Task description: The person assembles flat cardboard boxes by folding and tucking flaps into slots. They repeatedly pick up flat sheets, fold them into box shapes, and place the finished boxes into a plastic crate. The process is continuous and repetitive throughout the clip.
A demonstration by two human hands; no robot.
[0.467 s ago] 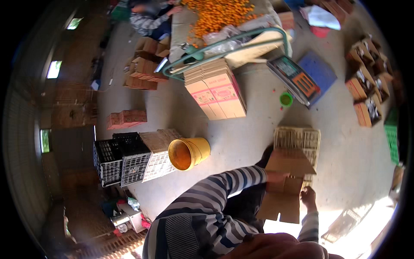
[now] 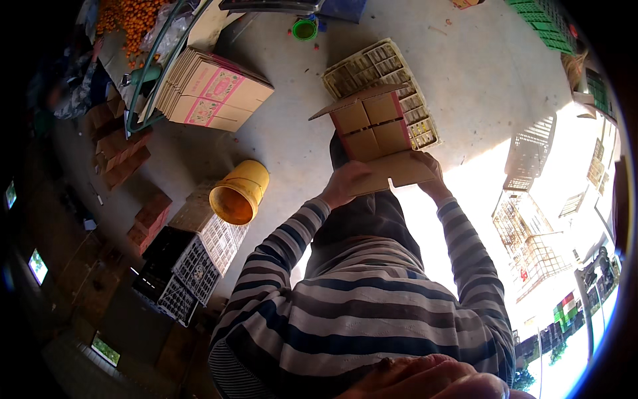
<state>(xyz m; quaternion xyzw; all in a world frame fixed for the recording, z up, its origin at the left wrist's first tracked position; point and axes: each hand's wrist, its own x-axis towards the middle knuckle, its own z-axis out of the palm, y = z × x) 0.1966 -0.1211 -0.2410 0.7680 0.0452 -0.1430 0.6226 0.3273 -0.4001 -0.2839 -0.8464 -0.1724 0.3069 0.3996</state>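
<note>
A cardboard box (image 2: 371, 126) with pink-red edges is in front of me, its top uncovered. The far flap sticks out to the left, and the near flap, which has a slot in its edge, spreads towards me. My left hand (image 2: 347, 183) is closed on the left end of the near flap. At the right end, my right hand (image 2: 432, 177) grips the same flap by its corner, fingers over the top. The box rests over a pale yellow plastic crate (image 2: 420, 106); what bears its near side is hidden.
To the left stand a yellow bucket (image 2: 240, 193) and white and black crates (image 2: 197, 256). Flattened cartons (image 2: 216, 90) lean by a green-railed table with orange fruit (image 2: 129, 23). A green bowl (image 2: 304, 29) lies beyond the crate. Sunlit wire crates (image 2: 528, 236) are at right.
The view has swung to the right. My right hand has moved from beside the box onto the near flap. My left hand has shifted from the box's far left side to that flap's left end.
</note>
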